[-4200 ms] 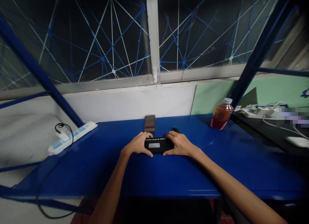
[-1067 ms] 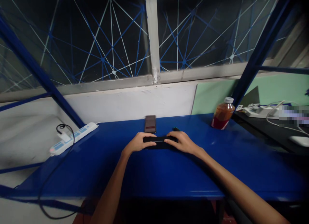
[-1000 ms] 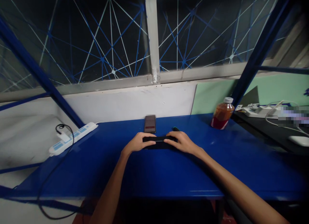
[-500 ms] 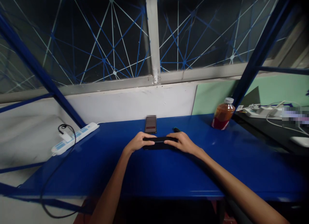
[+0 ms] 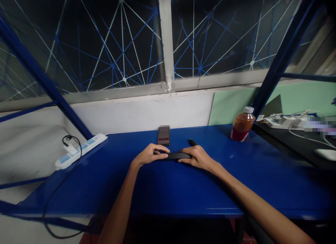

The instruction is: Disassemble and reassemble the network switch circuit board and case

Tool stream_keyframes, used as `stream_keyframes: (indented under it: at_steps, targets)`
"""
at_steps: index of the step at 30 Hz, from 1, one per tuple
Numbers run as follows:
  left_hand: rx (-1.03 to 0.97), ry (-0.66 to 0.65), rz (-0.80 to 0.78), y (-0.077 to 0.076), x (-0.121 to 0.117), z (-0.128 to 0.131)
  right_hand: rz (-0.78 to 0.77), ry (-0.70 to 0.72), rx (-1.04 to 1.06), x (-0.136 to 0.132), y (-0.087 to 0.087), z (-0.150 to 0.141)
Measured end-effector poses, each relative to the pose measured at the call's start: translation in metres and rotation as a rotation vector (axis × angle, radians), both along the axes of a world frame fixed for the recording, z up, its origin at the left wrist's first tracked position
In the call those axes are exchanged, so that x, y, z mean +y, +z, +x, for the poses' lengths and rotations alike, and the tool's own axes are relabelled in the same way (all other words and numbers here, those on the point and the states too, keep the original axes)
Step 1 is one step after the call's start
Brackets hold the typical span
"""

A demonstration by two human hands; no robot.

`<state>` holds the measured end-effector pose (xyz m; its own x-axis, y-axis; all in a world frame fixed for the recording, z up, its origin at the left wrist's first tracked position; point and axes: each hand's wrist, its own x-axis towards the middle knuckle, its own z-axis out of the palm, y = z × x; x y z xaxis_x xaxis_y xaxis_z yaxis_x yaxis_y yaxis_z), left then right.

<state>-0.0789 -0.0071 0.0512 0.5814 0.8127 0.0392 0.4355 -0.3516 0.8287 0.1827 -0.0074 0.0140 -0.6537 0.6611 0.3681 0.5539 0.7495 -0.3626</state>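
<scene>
A slim black oblong object [image 5: 174,155], perhaps a case, spans the gap between my two hands over the blue table. My left hand [image 5: 150,154] grips its left end, thumb on the near side and fingers behind. Its right end is in my right hand [image 5: 197,155], with the thumb along the near edge and the fingers over the top. Both ends are partly hidden by my fingers. Just beyond my left hand lies a phone [image 5: 164,135], its screen blurred out. A small dark green item [image 5: 192,142] shows behind my right hand, its kind unclear.
The blue table [image 5: 183,191] meets a white wall below the window. A bottle of reddish-brown drink [image 5: 243,124] stands at the back right. On the left lies a white power strip [image 5: 81,151] with a black cable [image 5: 56,188] hanging off the edge. Blue metal posts flank the table.
The black object now shows a narrower face, with its lower part no longer visible. My hands have shifted only slightly, both still on its ends.
</scene>
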Motion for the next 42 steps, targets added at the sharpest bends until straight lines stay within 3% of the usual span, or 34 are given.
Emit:
stream_keyframes:
  at_steps: [5,10,16,20,23,27,31,36,39,42]
  targets:
    - [-0.003,0.137,0.011,-0.003,0.004,-0.003,0.121,0.022,-0.012,0.001,-0.004,0.003]
    - [-0.008,0.164,-0.022,-0.009,0.008,-0.009,0.250,0.018,0.006,0.005,-0.011,0.007]
    - [-0.012,-0.048,-0.174,-0.007,0.000,-0.002,0.349,0.033,0.031,0.007,-0.013,0.011]
    - [-0.016,-0.109,-0.157,-0.007,-0.004,0.009,0.318,0.025,0.041,0.007,-0.013,0.010]
    - [-0.028,-0.026,-0.071,-0.012,-0.003,0.015,0.264,-0.048,0.139,0.005,-0.011,0.007]
    - [-0.081,0.097,0.100,-0.020,0.000,0.022,0.188,-0.226,0.432,0.004,-0.005,0.001]
    - [-0.104,0.231,0.211,-0.024,-0.001,0.029,-0.071,-0.384,0.630,0.003,-0.001,-0.002]
    - [-0.055,0.293,0.298,-0.028,-0.007,0.043,-0.473,-0.280,0.708,-0.002,-0.003,-0.013]
    - [-0.059,0.347,0.297,-0.034,-0.010,0.052,-0.615,-0.229,0.822,-0.001,-0.006,-0.018]
    - [-0.165,0.334,0.191,-0.040,-0.008,0.056,-0.698,-0.191,0.933,0.004,-0.007,-0.016]
